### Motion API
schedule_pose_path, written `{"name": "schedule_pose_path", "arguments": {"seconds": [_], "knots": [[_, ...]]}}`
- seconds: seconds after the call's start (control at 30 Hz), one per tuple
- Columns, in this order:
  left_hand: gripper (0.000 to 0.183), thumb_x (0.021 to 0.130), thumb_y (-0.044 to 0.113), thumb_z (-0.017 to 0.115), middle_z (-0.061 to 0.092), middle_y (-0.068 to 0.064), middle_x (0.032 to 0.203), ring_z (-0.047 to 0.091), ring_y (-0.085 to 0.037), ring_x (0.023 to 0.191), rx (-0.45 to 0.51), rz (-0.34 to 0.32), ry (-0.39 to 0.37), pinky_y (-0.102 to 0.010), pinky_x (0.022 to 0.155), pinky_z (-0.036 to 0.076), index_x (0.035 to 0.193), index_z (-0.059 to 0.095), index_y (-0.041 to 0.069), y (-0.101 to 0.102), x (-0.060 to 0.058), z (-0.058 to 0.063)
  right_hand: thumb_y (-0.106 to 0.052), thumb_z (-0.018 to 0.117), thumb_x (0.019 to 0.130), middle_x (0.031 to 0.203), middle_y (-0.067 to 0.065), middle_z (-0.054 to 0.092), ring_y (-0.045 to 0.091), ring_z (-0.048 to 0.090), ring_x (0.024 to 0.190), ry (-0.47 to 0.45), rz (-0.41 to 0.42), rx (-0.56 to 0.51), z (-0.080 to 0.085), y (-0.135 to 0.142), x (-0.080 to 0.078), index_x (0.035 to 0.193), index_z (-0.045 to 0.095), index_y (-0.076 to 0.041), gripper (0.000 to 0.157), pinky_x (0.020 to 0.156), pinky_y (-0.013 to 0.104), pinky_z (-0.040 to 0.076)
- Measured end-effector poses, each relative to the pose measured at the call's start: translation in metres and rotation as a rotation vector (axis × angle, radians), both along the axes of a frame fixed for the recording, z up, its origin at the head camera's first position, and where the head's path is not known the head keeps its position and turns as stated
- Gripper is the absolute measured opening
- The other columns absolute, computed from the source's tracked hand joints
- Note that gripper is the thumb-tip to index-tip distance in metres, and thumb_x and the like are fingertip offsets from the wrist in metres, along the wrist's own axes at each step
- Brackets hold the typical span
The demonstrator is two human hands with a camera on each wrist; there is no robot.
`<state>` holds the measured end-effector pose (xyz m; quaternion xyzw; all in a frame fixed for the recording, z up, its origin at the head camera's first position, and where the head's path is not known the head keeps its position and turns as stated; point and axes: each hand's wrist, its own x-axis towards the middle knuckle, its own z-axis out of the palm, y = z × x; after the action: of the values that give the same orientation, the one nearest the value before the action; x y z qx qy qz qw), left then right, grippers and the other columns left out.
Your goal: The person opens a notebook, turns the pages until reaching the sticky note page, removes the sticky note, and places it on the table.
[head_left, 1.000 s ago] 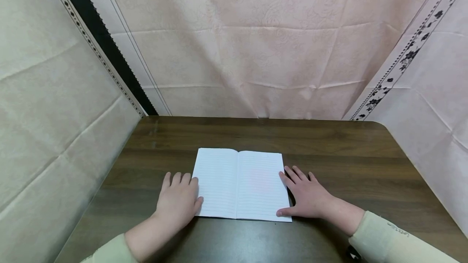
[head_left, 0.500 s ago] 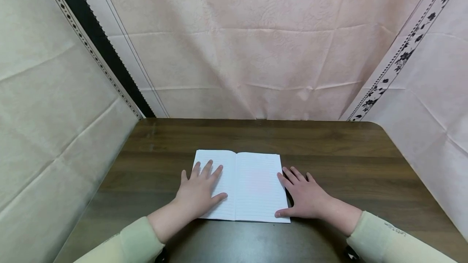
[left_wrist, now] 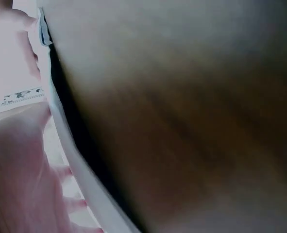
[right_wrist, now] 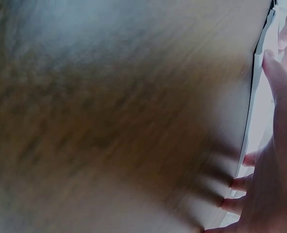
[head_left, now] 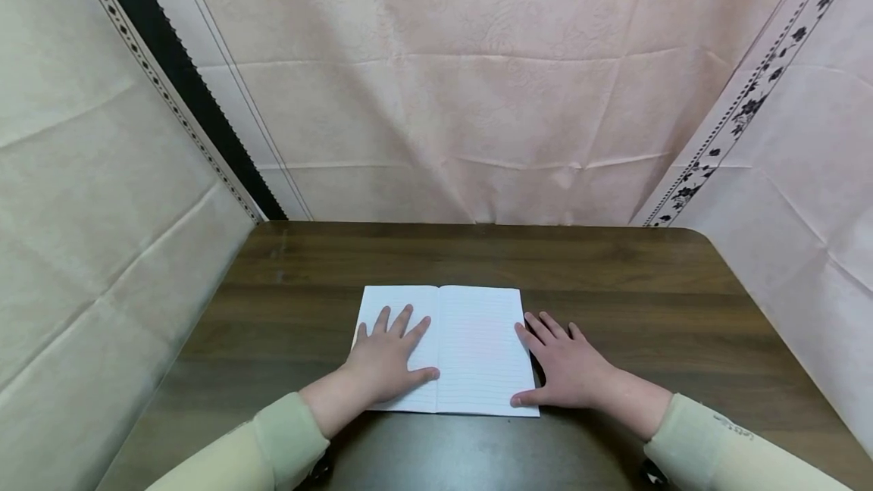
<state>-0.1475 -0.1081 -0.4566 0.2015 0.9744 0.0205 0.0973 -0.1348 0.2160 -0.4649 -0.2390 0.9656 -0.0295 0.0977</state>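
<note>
An open notebook (head_left: 480, 354) with blue-lined white pages lies flat on the wooden table, its centre fold running away from the person. Across its left page my left hand (head_left: 385, 362) is spread, fingers straight and thumb reaching the fold. My right hand (head_left: 573, 366) is at the right edge, with thumb and index fingertip on the page margin and the other fingers stretched past it over the wood. In the left wrist view, the left palm (left_wrist: 17, 170) faces the page with fingertips on it. The right wrist view shows the right hand (right_wrist: 267, 189) along the notebook's edge.
The dark brown table (head_left: 477, 256) extends beyond the notebook on every side. Pale patterned cloth (head_left: 436, 97) hangs behind the table's far edge, with more cloth at the left and right sides. A black strip (head_left: 191, 82) runs down the left corner.
My left hand has moved from the notebook's left edge rightward onto the left page, spreading its fingers. The right hand has stayed at the right edge.
</note>
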Motion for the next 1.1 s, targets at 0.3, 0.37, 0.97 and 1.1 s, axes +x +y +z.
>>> {"name": "schedule_pose_path", "arguments": {"seconds": [0.3,0.37,0.97,1.1], "knots": [[0.090,0.084,0.080,0.047,0.022,-0.011,0.163,0.018,-0.047,0.146,0.004,0.018,-0.058,-0.073,0.106,0.023,0.157,0.031,0.029,0.0023,-0.0006,0.0015,-0.094,0.046,0.068,0.162,0.014,0.025,0.038,0.021,0.148,0.001,0.001,-0.005,0.0021,0.0002,0.0002,0.156,0.032,-0.012,0.121,0.106,0.071,0.024],[0.091,0.084,0.080,0.047,0.022,-0.011,0.163,0.018,-0.047,0.146,0.000,0.022,-0.065,-0.074,0.105,0.023,0.157,0.031,0.029,0.0028,-0.0008,0.0020,-0.094,0.046,0.068,0.161,0.014,0.025,0.038,0.022,0.147,0.004,0.002,-0.009,0.0024,0.0001,0.0001,0.156,0.032,-0.012,0.121,0.106,0.071,0.024],[0.094,0.081,0.081,0.051,0.025,-0.013,0.162,0.020,-0.048,0.145,-0.023,0.055,-0.071,-0.079,0.097,0.026,0.156,0.034,0.026,0.0091,0.0006,0.0060,-0.092,0.050,0.068,0.163,0.012,0.022,0.037,0.018,0.149,-0.025,0.045,-0.039,0.0036,0.0088,0.0015,0.158,0.028,-0.017,0.120,0.109,0.068,0.021],[0.095,0.081,0.081,0.051,0.025,-0.013,0.162,0.021,-0.048,0.144,-0.031,0.054,-0.068,-0.079,0.096,0.027,0.156,0.034,0.026,0.0101,0.0010,0.0068,-0.093,0.049,0.068,0.163,0.012,0.022,0.037,0.018,0.149,-0.027,0.039,-0.039,0.0028,0.0082,0.0014,0.158,0.028,-0.016,0.120,0.109,0.069,0.021]]}}
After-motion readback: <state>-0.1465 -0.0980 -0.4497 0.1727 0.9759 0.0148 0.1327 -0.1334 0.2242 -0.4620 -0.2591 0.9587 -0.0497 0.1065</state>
